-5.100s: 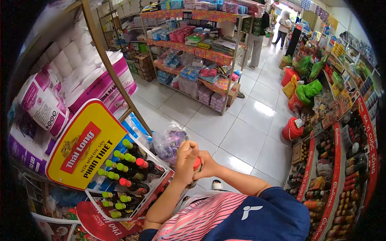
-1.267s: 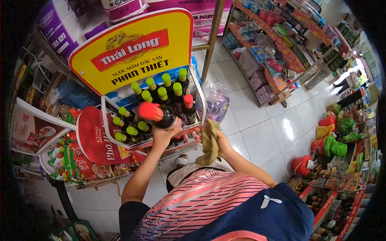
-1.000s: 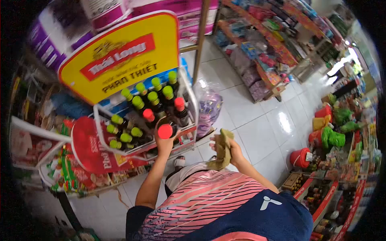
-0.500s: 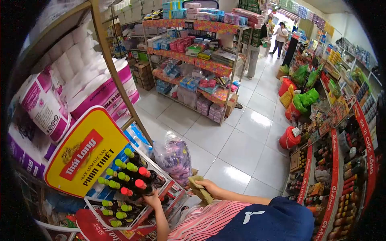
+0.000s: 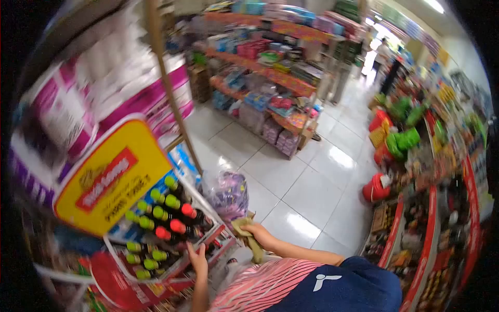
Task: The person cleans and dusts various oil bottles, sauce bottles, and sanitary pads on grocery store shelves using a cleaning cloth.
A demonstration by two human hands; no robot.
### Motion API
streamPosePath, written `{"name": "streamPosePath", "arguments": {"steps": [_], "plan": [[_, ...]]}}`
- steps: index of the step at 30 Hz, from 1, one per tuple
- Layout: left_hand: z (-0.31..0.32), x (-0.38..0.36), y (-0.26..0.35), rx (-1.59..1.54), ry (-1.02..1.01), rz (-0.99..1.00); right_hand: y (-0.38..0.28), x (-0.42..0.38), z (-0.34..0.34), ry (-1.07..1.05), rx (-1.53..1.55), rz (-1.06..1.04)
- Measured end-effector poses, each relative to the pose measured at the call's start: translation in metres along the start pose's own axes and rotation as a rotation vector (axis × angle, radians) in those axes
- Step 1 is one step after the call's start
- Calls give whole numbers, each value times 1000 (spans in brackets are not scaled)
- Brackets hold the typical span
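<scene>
Dark bottles with green caps (image 5: 160, 213) and red-capped bottles (image 5: 178, 225) stand in rows in a white-edged display rack (image 5: 112, 255). At the front edge of this rack is my left hand (image 5: 196, 258), its thumb and finger spread just below the red caps. My right hand (image 5: 258, 234) is closed around a crumpled olive-coloured cloth (image 5: 254, 248), which hangs down to the right of the rack. Behind the bottles rises a yellow sign (image 5: 112, 174) with a red label.
A clear bag of purple items (image 5: 228, 195) sits on the tiled floor (image 5: 306, 187) beyond the rack. Toilet-paper packs (image 5: 65, 112) fill the left shelf. Goods shelves (image 5: 265, 70) stand ahead; bottle shelves (image 5: 429, 229) and a red bucket (image 5: 375, 188) are on the right.
The view has shifted and blurred. My left hand has drawn back from the red-capped bottles to the rack's front edge, fingers spreading. My right hand still holds the cloth, now lower beside the rack.
</scene>
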State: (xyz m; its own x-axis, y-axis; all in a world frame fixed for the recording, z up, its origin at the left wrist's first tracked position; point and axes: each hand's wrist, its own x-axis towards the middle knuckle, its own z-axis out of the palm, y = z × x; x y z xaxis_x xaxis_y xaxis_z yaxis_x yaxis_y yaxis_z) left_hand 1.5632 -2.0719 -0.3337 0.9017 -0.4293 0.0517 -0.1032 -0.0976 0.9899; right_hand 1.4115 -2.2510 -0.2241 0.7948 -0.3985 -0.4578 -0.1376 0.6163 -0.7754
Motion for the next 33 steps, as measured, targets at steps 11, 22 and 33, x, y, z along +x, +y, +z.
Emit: {"name": "streamPosePath", "arguments": {"steps": [11,22,33], "plan": [[-46,-49,117,-439,269,-174,21,10,142,-785,-809,-446],[-112,-112,37,-381,543,-291,13,76,184,-210,-1191,-739],[-138,-62,25,-263,215,-405,61,92,193,-287,-1062,-897]]}}
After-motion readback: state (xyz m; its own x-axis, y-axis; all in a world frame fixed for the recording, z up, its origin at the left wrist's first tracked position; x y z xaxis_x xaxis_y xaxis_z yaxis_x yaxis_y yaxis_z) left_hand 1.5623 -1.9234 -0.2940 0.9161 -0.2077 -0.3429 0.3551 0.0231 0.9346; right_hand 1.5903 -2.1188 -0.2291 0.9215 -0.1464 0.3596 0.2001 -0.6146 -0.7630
